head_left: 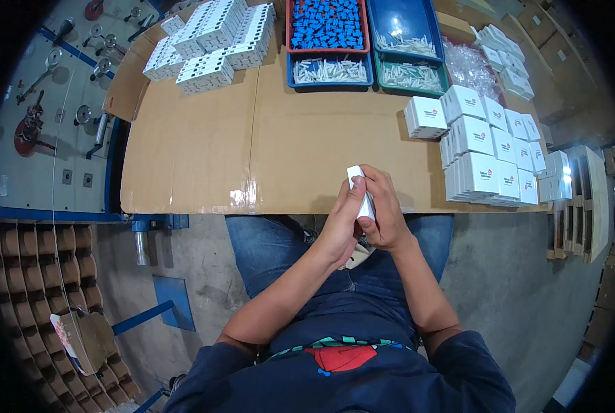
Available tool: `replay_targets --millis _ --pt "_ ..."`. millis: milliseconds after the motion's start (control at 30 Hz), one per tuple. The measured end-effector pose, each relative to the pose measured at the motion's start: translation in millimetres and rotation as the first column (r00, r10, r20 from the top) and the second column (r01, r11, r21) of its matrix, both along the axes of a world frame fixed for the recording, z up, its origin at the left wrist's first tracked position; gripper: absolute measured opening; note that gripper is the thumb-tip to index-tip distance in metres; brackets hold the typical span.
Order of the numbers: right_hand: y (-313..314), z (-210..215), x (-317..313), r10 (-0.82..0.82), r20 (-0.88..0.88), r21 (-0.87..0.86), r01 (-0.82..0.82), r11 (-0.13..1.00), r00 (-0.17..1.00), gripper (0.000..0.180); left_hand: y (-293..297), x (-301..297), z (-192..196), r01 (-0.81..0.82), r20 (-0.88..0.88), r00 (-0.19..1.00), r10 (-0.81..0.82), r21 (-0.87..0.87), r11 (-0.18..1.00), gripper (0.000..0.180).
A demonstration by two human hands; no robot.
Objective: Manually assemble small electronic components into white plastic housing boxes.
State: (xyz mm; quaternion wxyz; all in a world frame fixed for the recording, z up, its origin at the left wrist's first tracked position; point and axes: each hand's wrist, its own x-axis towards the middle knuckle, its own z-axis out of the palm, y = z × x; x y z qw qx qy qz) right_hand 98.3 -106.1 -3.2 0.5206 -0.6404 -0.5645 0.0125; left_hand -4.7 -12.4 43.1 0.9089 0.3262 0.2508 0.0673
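Over the near edge of the cardboard-covered table, my two hands grip one narrow white plastic piece (pixel 355 173) between them. My left hand (pixel 344 224) has its fingers and thumb closed along its left side. On the other side, my right hand (pixel 383 206) wraps round it, its thumb near the lower end. Only the piece's top end and a strip of its side show; my palms hide the rest. To the right stand stacks of white square plastic boxes (pixel 472 134) with a small red mark, one (pixel 426 117) of them set a little apart on the left.
Stacked white blocks with dark slots (pixel 208 41) fill the far left corner. At the back are a red tray (pixel 288 27) of blue parts and blue (pixel 329 88) and green (pixel 417 91) trays of small white parts. Clear plastic bags (pixel 469 69) lie beside them. A machine panel (pixel 53 138) stands left.
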Motion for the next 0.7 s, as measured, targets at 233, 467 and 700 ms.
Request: replay_targets --millis 233,467,700 --pt "0 -3 -1 0.004 -0.004 0.019 -0.004 1.000 1.000 0.063 -2 -3 -3 0.000 0.014 1.000 0.000 -0.002 1.000 0.056" --pt "0 -5 -2 0.003 -0.013 0.024 -0.003 1.000 1.000 0.065 -4 -2 -5 -0.037 -0.020 0.999 0.036 -0.023 0.999 0.054" --pt "0 -5 -4 0.002 -0.023 0.031 -0.002 1.000 1.000 0.065 -4 -2 -10 -0.053 -0.010 0.999 0.053 -0.038 0.998 0.054"
